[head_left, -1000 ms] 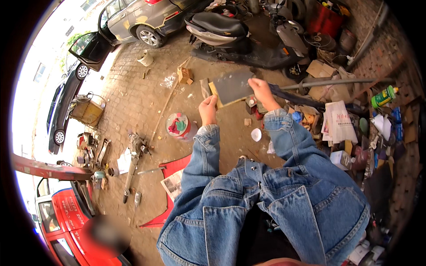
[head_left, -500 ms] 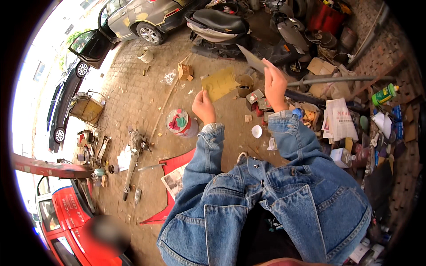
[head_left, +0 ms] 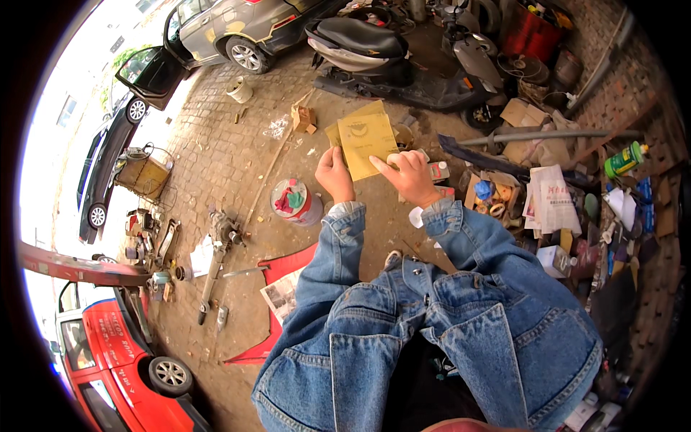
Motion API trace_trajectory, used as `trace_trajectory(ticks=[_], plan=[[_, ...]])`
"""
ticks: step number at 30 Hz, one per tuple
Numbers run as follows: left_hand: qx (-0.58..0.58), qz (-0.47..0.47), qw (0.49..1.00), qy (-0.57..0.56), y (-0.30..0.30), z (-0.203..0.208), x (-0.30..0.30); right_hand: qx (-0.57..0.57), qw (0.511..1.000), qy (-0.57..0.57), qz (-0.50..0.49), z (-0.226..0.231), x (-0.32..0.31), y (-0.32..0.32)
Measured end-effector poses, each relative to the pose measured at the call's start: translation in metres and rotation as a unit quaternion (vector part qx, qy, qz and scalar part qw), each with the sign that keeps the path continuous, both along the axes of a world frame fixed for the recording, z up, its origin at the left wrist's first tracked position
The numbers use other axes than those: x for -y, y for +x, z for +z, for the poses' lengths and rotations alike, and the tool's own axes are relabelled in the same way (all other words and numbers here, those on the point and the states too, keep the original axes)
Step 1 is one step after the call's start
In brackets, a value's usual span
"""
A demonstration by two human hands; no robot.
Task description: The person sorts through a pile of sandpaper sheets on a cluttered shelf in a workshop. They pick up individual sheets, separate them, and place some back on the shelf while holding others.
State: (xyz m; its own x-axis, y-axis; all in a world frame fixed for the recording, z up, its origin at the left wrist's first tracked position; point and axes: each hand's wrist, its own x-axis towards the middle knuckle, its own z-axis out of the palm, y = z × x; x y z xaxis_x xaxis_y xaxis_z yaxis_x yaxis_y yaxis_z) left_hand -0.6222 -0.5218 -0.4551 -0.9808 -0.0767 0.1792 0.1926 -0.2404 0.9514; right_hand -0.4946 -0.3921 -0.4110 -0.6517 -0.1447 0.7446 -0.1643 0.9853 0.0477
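A yellow-brown sheet (head_left: 366, 140), like sandpaper or an envelope, is held up in front of me with both hands. My left hand (head_left: 335, 174) grips its lower left edge. My right hand (head_left: 407, 175) holds its lower right part, with the index finger stretched across the face of the sheet. A second sheet of the same colour shows behind it at the upper left. Both arms wear blue denim sleeves. Below the hands lies brick paving.
A bucket with rags (head_left: 295, 201) stands left of my hands. A black scooter (head_left: 374, 50) is parked ahead, a grey car (head_left: 245, 29) beyond it, a red car (head_left: 122, 353) at lower left. Boxes, papers and bottles (head_left: 554, 194) crowd the right side. Tools (head_left: 216, 252) lie on the left.
The sheet was turned edge-on a second ago and then tilted; it now faces me flat. My right hand has come down from above onto its lower right part.
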Motion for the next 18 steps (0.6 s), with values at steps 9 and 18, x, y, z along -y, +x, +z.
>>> trace_trajectory(ticks=[9, 18], plan=[[0.012, -0.015, 1.0, 0.025, 0.002, 0.014, -0.009, -0.059, 0.997, -0.018, 0.055, -0.008, -0.007, -0.006], [-0.01, 0.008, 1.0, 0.007, -0.012, -0.003, -0.012, -0.123, 0.987, -0.099, 0.022, 0.011, -0.02, -0.008]])
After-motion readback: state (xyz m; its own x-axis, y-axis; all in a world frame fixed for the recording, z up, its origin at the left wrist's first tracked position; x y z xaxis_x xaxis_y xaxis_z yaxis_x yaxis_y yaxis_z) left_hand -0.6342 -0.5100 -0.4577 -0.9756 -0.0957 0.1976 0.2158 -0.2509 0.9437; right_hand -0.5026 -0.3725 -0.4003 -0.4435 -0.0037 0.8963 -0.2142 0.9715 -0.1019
